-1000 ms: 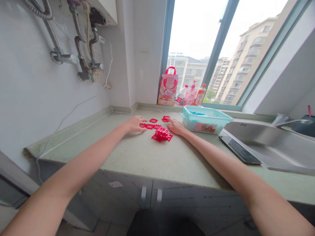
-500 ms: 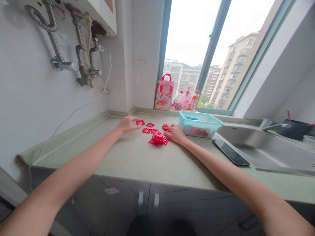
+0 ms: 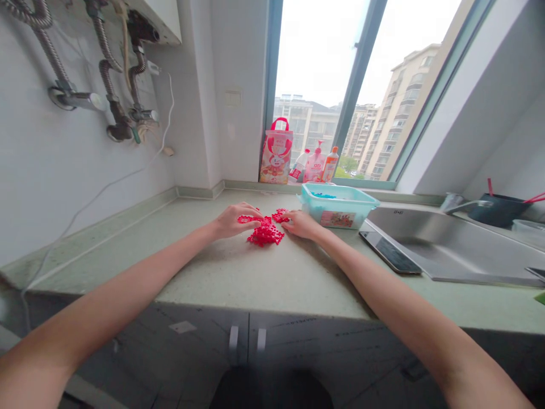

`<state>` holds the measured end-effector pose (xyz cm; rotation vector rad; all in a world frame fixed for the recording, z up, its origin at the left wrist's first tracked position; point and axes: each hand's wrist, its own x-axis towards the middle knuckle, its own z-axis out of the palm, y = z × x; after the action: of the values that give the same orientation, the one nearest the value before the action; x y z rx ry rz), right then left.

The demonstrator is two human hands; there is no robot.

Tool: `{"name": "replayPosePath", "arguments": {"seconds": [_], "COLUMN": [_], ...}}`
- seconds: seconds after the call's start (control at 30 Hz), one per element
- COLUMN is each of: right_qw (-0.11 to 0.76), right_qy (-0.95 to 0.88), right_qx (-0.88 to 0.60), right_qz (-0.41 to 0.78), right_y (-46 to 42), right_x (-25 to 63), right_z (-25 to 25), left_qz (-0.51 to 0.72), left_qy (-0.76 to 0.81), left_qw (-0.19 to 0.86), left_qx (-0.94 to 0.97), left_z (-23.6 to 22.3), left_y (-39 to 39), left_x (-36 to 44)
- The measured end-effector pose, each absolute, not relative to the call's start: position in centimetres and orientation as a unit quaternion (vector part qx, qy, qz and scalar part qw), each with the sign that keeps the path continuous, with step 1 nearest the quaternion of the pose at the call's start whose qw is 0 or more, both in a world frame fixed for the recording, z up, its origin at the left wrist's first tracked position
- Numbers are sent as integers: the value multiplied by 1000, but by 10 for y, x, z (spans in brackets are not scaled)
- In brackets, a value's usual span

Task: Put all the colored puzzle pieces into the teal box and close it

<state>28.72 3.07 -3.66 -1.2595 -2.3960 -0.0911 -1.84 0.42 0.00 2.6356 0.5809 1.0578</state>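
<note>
A heap of small red plastic lattice pieces (image 3: 264, 233) lies on the pale green countertop (image 3: 272, 278). My left hand (image 3: 233, 220) rests at the heap's left side, fingers curved over several red pieces. My right hand (image 3: 301, 224) lies at the heap's right side, fingertips touching a red piece (image 3: 281, 215). Both arms reach forward across the counter.
A teal plastic box (image 3: 337, 205) with blue bits inside stands just right of my right hand. A dark phone (image 3: 389, 253) lies beside a steel sink (image 3: 447, 250). A red gift bag (image 3: 276, 153) and bottles (image 3: 317, 165) stand on the window sill. Pipes and a cable hang on the left wall.
My left hand has swept the scattered red pieces rightward into the heap, and my right hand has pushed in from the right. The loose pieces now sit gathered together.
</note>
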Motion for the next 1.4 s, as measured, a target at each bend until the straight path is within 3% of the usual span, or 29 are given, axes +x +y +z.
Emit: {"name": "replayPosePath", "arguments": {"seconds": [0.27, 0.57, 0.7, 0.97, 1.4], "right_qw": [220, 230, 238, 395, 362], "right_qy": [-856, -855, -851, -837, -873], "right_qx": [-468, -464, -468, -379, -323], "right_qz": [-6, -23, -28, -1, 46], "right_y": [41, 36, 34, -7, -19], "right_x": [291, 288, 288, 262, 250], "right_z": [-49, -46, -41, -6, -3], "left_qz": [319, 154, 183, 260, 294], "left_qy": [299, 412, 428, 439, 455], "left_qw": [137, 34, 40, 82, 82], "left_qx": [889, 897, 884, 856, 836], "left_z": [-3, -21, -23, -27, -22], "left_y": [16, 52, 56, 58, 51], "left_x": [-28, -60, -64, -66, -62]}}
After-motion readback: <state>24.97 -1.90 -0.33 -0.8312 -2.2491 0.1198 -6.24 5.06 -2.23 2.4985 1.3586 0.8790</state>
